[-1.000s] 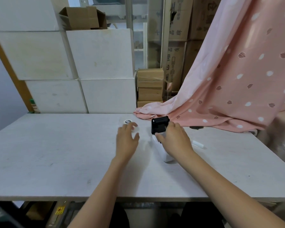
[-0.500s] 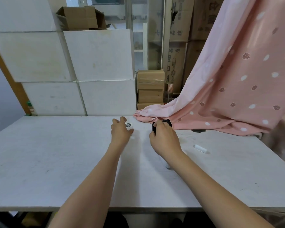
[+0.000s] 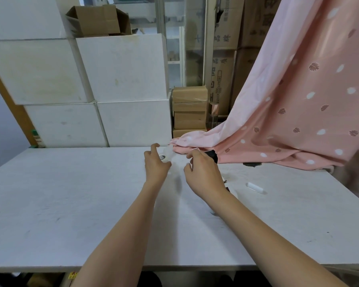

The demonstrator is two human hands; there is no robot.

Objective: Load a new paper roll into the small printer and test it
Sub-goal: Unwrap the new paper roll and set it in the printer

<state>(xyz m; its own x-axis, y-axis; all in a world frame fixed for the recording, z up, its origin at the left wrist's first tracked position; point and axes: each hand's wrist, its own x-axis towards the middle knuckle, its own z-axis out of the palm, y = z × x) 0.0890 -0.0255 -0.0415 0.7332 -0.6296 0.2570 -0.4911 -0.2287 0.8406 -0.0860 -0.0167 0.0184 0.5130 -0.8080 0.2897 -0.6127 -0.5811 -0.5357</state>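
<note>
Two bare, sleeveless forearms (image 3: 267, 235)

A storeroom corner behind a pale worktable.

Beyond the fingertips, the white table (image 3: 50, 193) runs back to a wall of stacked white boxes (image 3: 120, 67), with an open cardboard box (image 3: 97, 20) sitting on top of them. Past the fingers and slightly right stands a short pile of brown cartons (image 3: 189, 111), with taller printed cartons (image 3: 224, 48) and a glass-fronted shelf (image 3: 175, 48) behind. To the right of the fingers, a pink spotted cloth (image 3: 298, 104) drapes down onto the table's far edge. Light is soft and even.
</note>
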